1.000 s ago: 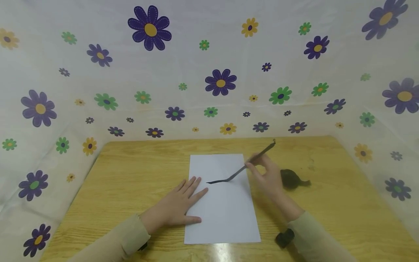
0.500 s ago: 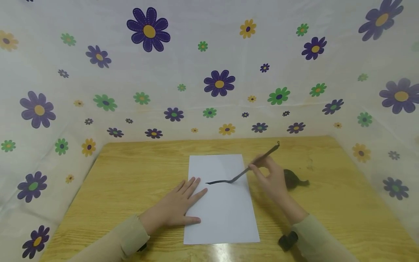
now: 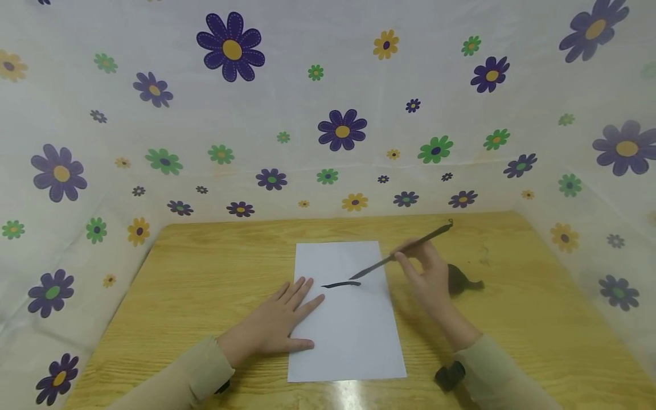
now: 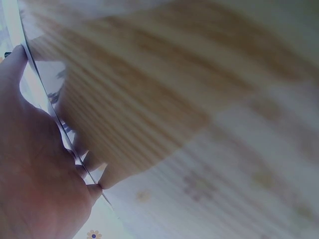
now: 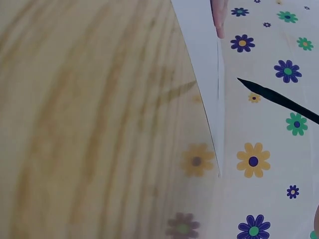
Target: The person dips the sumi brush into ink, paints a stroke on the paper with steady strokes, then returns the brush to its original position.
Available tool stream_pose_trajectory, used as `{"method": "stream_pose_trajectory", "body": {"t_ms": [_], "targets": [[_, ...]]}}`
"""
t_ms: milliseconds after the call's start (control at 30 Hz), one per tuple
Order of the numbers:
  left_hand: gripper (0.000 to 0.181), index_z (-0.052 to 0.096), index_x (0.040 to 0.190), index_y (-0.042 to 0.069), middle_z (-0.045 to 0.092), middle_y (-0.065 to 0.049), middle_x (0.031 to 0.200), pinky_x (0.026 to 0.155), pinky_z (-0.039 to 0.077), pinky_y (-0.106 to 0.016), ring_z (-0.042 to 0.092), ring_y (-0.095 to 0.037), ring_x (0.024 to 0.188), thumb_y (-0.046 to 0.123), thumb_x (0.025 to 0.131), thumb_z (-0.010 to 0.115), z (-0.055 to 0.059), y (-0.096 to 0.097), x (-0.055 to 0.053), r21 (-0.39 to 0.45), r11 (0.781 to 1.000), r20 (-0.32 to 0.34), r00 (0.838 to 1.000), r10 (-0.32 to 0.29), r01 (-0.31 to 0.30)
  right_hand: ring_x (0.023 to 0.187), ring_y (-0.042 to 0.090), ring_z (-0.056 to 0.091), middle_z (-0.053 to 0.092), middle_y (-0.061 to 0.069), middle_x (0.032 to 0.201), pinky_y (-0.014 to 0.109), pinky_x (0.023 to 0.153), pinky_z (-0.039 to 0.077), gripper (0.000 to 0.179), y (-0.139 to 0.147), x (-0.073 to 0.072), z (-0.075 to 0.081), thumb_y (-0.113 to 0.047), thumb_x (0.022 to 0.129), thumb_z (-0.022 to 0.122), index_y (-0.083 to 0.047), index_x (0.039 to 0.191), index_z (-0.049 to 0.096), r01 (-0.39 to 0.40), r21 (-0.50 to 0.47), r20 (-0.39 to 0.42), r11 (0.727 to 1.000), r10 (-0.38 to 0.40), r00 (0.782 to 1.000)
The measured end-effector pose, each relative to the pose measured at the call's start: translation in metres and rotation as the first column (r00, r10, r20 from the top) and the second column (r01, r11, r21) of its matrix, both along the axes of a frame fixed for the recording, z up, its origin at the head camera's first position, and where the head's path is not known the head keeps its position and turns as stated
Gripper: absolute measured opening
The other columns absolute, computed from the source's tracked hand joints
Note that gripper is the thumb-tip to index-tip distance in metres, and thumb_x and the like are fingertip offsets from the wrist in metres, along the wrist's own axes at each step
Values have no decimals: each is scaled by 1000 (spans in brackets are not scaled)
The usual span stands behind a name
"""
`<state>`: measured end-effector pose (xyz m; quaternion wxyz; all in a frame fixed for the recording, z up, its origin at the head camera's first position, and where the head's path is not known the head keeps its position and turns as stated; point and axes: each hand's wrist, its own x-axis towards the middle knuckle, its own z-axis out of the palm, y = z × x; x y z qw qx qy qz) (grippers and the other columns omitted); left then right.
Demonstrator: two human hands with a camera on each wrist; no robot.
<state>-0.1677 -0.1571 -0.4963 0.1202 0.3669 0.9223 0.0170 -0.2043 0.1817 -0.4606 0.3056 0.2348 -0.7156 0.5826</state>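
Observation:
A white sheet of paper (image 3: 348, 330) lies on the wooden table, with one short black brush stroke (image 3: 341, 284) across its upper half. My left hand (image 3: 279, 322) rests on the sheet's left side, fingers spread. My right hand (image 3: 425, 273) pinches a dark ink brush (image 3: 425, 239) by its handle, right of the paper. The brush slants down to the left, its tip just above the stroke's right end in the head view. In the right wrist view the pointed brush tip (image 5: 264, 91) shows raised off the sheet.
A dark, round-bodied object with a narrow neck (image 3: 461, 280) lies right of my right hand, partly hidden by it. A flower-printed white cloth (image 3: 277, 102) surrounds the wooden table (image 3: 205, 262) at the back and sides.
The brush first drew the stroke's end slightly to the right. It has since lifted off the paper, its tip now pointing above the mark. My left hand has stayed in place.

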Motion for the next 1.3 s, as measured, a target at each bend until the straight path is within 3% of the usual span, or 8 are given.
{"method": "stream_pose_trajectory", "body": {"t_ms": [200, 400, 667, 933, 1300], "targets": [[93, 14, 172, 29, -3, -12, 181, 136, 14, -53, 3, -31, 168, 79, 100, 44, -1, 0, 0, -7, 1000, -4, 1000, 1, -1, 93, -4, 69, 74, -3, 100, 14, 94, 57, 21, 3, 0, 3, 24, 87, 67, 16, 106, 64, 10, -18, 7, 1000, -10, 1000], [93, 13, 172, 29, -3, -12, 181, 136, 14, -53, 2, -31, 168, 80, 100, 42, -3, 0, -1, -9, 1000, -13, 1000, 0, 0, 95, -3, 70, 72, -13, 105, 13, 94, 57, 23, 7, -1, 9, 27, 86, 65, 20, 107, 61, -6, -37, -24, 999, 5, 1000], [94, 12, 172, 30, -4, -11, 181, 137, 13, -52, 1, -31, 168, 80, 100, 42, -5, -1, -2, -11, 1000, -6, 1000, -2, 2, 96, 0, 71, 74, -13, 107, 15, 93, 58, 19, 15, 2, 16, 17, 92, 68, 23, 107, 59, -36, -60, -63, 998, 32, 998], [93, 12, 172, 29, -3, -12, 181, 136, 14, -53, 2, -32, 168, 79, 100, 42, -3, -1, -2, -9, 1000, -14, 1000, -6, 6, 99, 0, 73, 76, -13, 107, 14, 92, 58, 20, 33, 13, 27, 31, 87, 59, 22, 105, 59, -33, -36, -37, 999, 32, 999], [93, 14, 172, 28, 0, -14, 181, 136, 16, -55, 4, -33, 168, 78, 100, 42, -5, -2, -1, 12, 1000, -28, 999, -20, 20, 101, 12, 76, 81, 2, 105, 22, 97, 59, 20, 63, 20, 36, 36, 84, 54, 30, 103, 56, -104, -178, -117, 979, 84, 990]]}}
